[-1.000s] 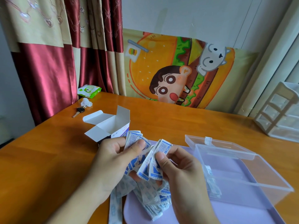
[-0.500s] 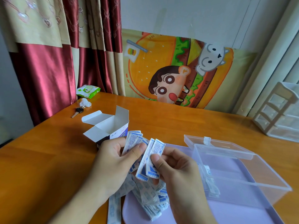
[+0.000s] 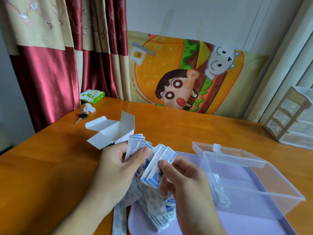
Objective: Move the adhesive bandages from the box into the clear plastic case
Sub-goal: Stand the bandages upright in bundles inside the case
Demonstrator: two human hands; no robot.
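Observation:
My left hand (image 3: 116,168) grips a fanned stack of blue-and-white wrapped adhesive bandages (image 3: 135,145) between thumb and fingers. My right hand (image 3: 184,182) pinches a couple more bandages (image 3: 160,165) just to the right, touching the same bundle. Connected bandage strips (image 3: 150,200) hang down from both hands onto the table. The white bandage box (image 3: 113,131) lies open behind my left hand. The clear plastic case (image 3: 250,184) stands open to the right with a few bandages (image 3: 218,189) against its left wall.
A lilac tray (image 3: 240,224) lies under the case on the orange wooden table (image 3: 42,167). A key (image 3: 81,117), crumpled paper and a green wipes pack (image 3: 92,95) sit at the far left. A small drawer unit (image 3: 294,119) stands at the far right.
Both hands have stayed together over the bundle. The right hand's bandages have tilted slightly upright, closer to the left hand's stack.

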